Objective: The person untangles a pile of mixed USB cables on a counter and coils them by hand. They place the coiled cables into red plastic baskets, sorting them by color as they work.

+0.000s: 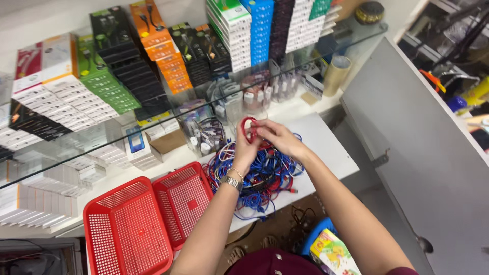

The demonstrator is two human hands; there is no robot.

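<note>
Pinching a small red cable coil above the tangled blue-and-red cable pile on the white worktop, the left hand and right hand both clench it. Light, limp and springy by the look of it, the coil is best held across its bundled loops so it cannot unwind.

A red cable is held wound into a small loop, raised just above a white counter. It is gripped from both sides, pinched at its left edge and at its right. Directly beneath it, a tangled heap of blue, red and white cables is spread loosely on the counter, with a few strands trailing over the front edge.
</note>
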